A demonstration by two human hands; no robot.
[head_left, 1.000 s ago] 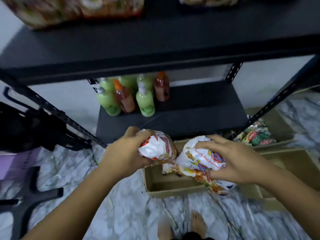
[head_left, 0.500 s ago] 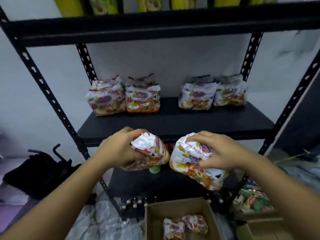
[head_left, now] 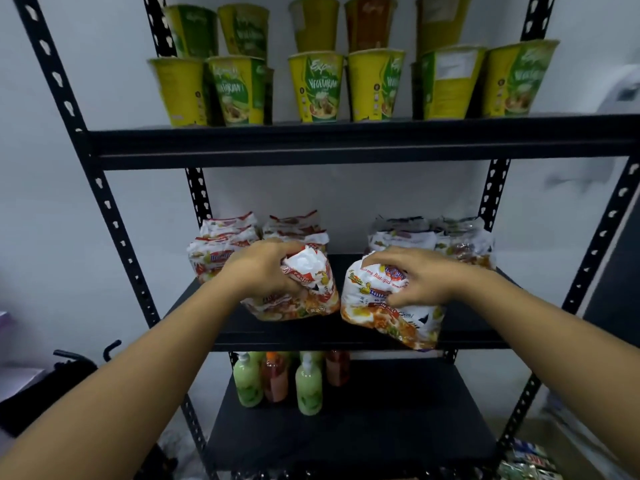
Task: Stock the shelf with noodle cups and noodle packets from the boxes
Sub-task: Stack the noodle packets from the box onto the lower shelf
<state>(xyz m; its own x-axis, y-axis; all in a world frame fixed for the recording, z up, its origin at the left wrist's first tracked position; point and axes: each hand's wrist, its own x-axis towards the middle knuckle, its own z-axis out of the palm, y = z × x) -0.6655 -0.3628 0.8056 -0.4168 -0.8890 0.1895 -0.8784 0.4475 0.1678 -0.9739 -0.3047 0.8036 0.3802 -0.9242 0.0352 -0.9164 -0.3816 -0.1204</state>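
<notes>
crinkly noodle packets (head_left: 294, 292) (head_left: 384, 306) gripped under left hand (head_left: 263, 268), right hand (head_left: 415, 275).

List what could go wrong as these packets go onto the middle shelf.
The right packet, gripped by the right hand, overhangs the front of the middle shelf; released there, it may slide off. The left hand, holding the left packet, is close to the rear stack and might topple it.

Dim, cool, flat light falls on the pale wall (head_left: 45, 202). The black shelf (head_left: 346, 143) shades its lower levels. The wide lens splays the shelf's uprights outward at left and right. Motion blur smears the noodle cups (head_left: 317, 88) (lettering only half legible), and the near corners go soft.
</notes>
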